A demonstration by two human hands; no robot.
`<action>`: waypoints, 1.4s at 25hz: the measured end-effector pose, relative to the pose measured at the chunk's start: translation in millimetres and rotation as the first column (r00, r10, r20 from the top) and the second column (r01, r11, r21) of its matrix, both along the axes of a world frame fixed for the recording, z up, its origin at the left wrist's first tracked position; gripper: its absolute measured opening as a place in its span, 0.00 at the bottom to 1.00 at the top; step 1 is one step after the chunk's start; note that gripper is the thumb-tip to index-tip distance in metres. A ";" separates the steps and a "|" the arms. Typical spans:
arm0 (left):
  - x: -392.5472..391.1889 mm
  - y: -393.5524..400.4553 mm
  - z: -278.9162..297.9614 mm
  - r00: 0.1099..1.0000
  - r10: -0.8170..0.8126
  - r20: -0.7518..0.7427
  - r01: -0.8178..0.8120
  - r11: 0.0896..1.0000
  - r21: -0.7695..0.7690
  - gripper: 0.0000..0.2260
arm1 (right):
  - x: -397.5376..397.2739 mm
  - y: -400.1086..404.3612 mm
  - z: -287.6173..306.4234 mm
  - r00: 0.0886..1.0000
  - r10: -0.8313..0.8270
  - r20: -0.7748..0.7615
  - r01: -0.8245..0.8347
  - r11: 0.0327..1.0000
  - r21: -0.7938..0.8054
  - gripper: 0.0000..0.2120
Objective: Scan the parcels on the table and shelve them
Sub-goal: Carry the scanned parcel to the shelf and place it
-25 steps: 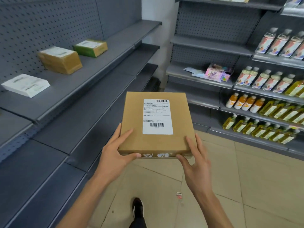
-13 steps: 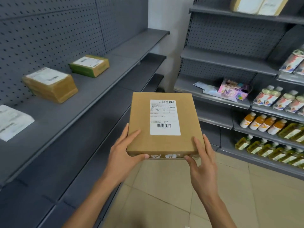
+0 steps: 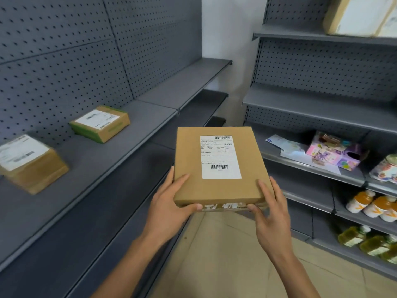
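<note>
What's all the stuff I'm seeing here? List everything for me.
held parcel: 1, brown with white label, in both hands, centre
green-edged parcel: 1, brown and green, left shelf
taped parcel: 1, brown, left shelf, nearer
large parcel: 1, brown and white, top right shelf
pink package: 1, pink and purple, right shelf
orange bottles: several, right, lower shelf
green bottles: several, right, lowest shelf
left shelf: grey
left hand: 1, grips held parcel's near left corner
right hand: 1, grips near right corner
</note>
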State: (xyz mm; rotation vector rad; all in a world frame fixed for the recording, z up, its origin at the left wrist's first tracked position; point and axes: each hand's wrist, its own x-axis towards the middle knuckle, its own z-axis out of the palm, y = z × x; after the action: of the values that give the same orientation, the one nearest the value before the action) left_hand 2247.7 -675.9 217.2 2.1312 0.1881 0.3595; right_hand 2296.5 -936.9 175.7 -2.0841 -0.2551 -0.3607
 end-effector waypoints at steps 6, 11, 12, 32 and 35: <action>74.9 -4.9 11.6 0.992 0.126 -0.008 -0.126 0.991 0.041 0.40 | 118.1 -2.5 23.7 0.981 0.195 0.018 -0.193 0.977 -0.092 0.34; 130.6 20.6 23.6 0.968 0.251 0.026 -0.253 0.964 0.087 0.39 | 206.6 33.7 38.7 0.936 0.352 -0.014 -0.351 0.929 -0.121 0.32; 142.5 27.9 24.0 0.961 0.276 0.032 -0.277 0.957 0.090 0.38 | 222.9 44.1 40.6 0.929 0.368 -0.025 -0.369 0.922 -0.118 0.31; 319.1 156.1 11.6 0.857 0.515 0.000 -0.508 0.846 0.161 0.33 | 487.2 224.5 58.1 0.761 0.648 -0.022 -0.638 0.742 -0.208 0.29; 340.7 160.8 6.0 0.844 0.535 -0.018 -0.527 0.837 0.149 0.32 | 522.3 247.9 58.6 0.721 0.692 -0.041 -0.683 0.699 -0.209 0.29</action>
State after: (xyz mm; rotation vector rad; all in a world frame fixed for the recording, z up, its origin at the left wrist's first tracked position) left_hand 2588.4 -515.0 223.2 2.2004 0.8258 0.6482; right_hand 2818.8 -689.0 234.2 -2.0091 -1.1118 0.0947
